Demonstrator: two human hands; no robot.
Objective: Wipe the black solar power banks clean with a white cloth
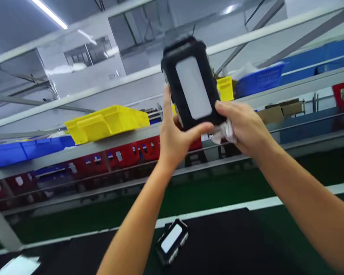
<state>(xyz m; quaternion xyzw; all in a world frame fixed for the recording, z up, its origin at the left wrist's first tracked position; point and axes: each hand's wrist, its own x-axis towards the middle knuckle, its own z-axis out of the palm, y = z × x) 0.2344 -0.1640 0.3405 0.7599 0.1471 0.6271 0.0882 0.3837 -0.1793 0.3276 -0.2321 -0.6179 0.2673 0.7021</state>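
Raised in front of me is a black rectangular case (172, 82) with a pale panel on its face, tilted a little to the left. My left hand (173, 139) grips its lower left side, the thumb lying along the bottom edge. At the lower right corner, the thumb of my right hand (243, 124) presses on the case. A crumpled whitish cloth or tissue (227, 131) is bunched in that same hand. Below, a similar black case with a white panel (172, 238) lies on the black work surface (223, 244).
A yellow bin (109, 122) and a blue basket (259, 80) stand on the shelf ahead, above red bins (146, 149). Behind the work surface runs a green belt (212, 185). White paper (20, 265) lies at the lower left.
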